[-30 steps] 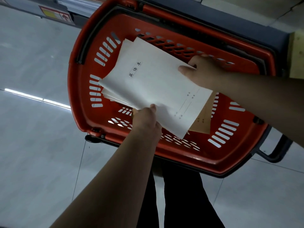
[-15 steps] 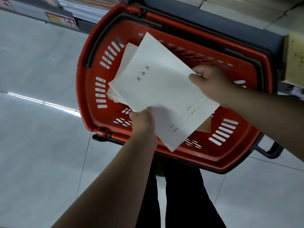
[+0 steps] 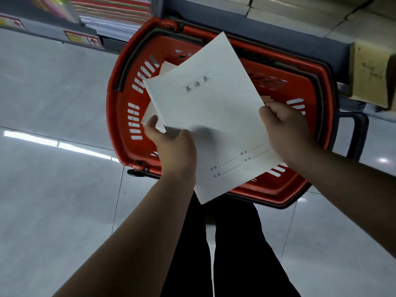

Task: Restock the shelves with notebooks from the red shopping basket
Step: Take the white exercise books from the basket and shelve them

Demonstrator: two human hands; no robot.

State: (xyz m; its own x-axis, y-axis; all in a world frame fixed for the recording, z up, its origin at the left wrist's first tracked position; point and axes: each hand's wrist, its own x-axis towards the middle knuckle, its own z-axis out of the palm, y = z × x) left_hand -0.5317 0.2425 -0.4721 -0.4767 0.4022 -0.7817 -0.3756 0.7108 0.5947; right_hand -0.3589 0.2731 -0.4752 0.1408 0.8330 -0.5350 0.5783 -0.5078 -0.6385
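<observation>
Notebooks [image 3: 214, 116] now lifted higher out of the basket [image 3: 300, 189] than 0.5 s ago, and more of the shelf [image 3: 115, 16] edge shows at top. Left hand [image 3: 173, 146] pinches the stack's near-left edge, right hand [image 3: 285, 127] curls round its right edge; stack held tilted above the basket on the floor [image 3: 53, 189]. Top cover reads "英语本", with blank form lines below too small to read.
</observation>
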